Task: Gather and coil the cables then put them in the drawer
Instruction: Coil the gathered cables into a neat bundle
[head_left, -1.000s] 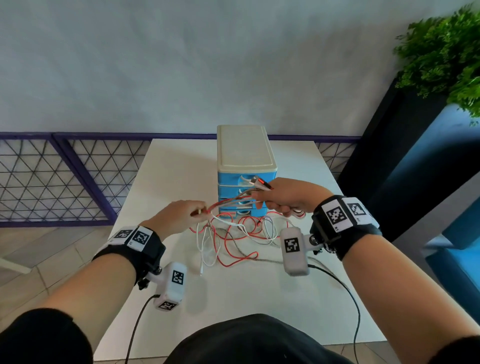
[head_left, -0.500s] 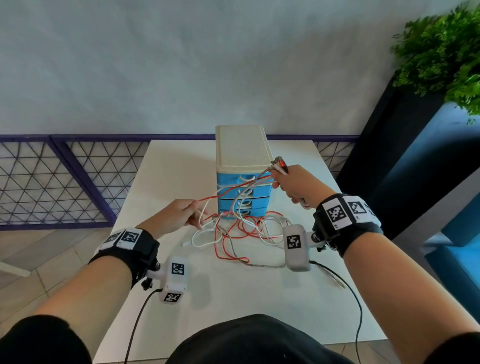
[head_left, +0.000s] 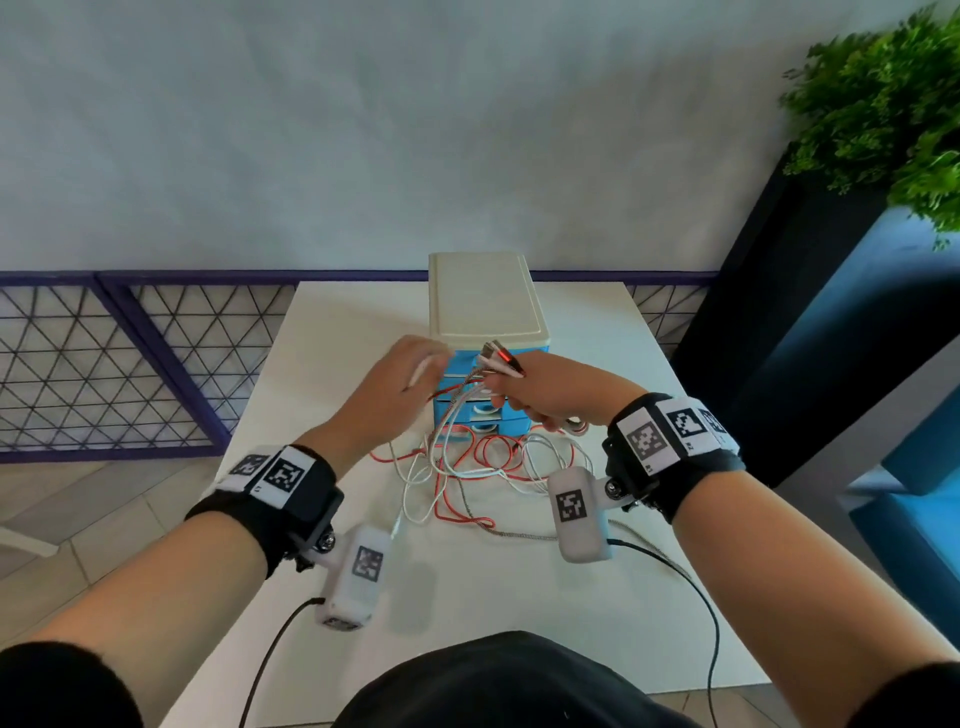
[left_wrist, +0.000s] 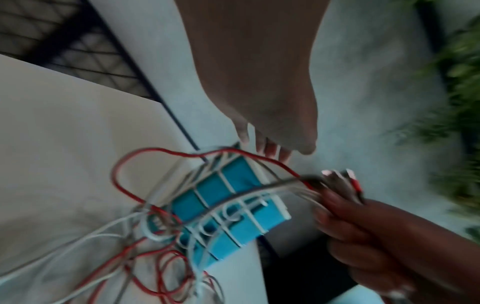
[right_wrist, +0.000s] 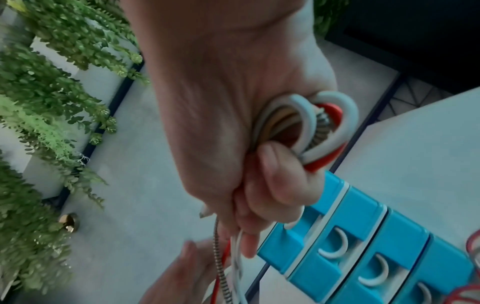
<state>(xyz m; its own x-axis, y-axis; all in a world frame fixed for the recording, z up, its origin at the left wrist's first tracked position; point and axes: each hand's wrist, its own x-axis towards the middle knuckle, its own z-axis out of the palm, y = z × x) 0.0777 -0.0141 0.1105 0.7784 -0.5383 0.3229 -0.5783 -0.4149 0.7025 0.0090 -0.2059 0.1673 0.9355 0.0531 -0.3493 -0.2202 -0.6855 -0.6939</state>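
Note:
My right hand (head_left: 540, 389) grips a bundle of red, white and braided cables (head_left: 457, 395), with plug ends (head_left: 501, 356) sticking up from the fist. In the right wrist view, coiled loops (right_wrist: 324, 123) bulge out of the right hand (right_wrist: 228, 123). My left hand (head_left: 395, 384) is raised beside it, in front of the drawer unit (head_left: 483, 301). Its fingers (left_wrist: 270, 149) look straight, and the strands run across them. The rest of the cables lie as a loose tangle (head_left: 483, 462) on the table before the blue drawers (head_left: 491, 421), which are closed.
The white table (head_left: 467, 597) has its left and right edges close by. A purple mesh fence (head_left: 104, 364) stands to the left. A dark planter with a green plant (head_left: 893, 114) and blue furniture (head_left: 909, 467) stand at the right. Black wrist-camera cords (head_left: 711, 613) trail over the table's near edge.
My left hand rose from the table and moved right, close to my right hand, and its pinch on the strands has loosened. The right hand shifted slightly left and lower; the tangle has drawn in.

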